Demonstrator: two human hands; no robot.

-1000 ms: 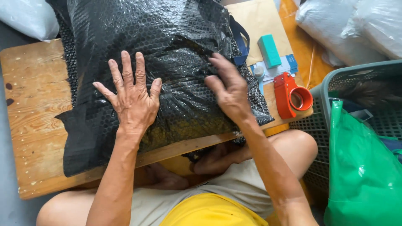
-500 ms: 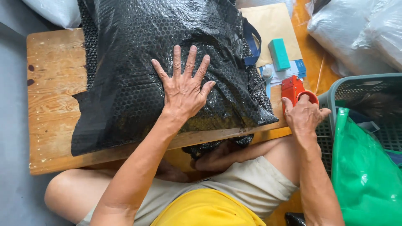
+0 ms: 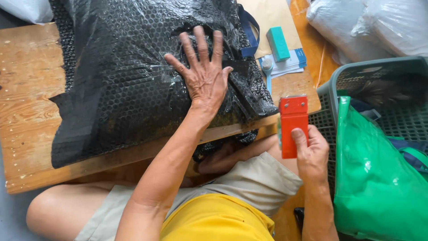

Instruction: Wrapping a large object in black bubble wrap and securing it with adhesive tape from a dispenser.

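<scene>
Meanwhile left hand (image 3: 203, 76) lies spread on black parcel (image 3: 142, 76); right hand (image 3: 312, 154) grips red dispenser (image 3: 293, 125).

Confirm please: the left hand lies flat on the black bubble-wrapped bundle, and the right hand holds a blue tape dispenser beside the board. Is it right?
Not quite. The tape dispenser in the right hand is red-orange, not blue, as the head view shows. The left hand does lie flat on the black bubble-wrapped bundle.

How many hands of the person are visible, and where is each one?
2. The left hand lies flat, fingers spread, on the black bubble-wrapped parcel. The right hand holds the red tape dispenser beside the grey basket.
</scene>
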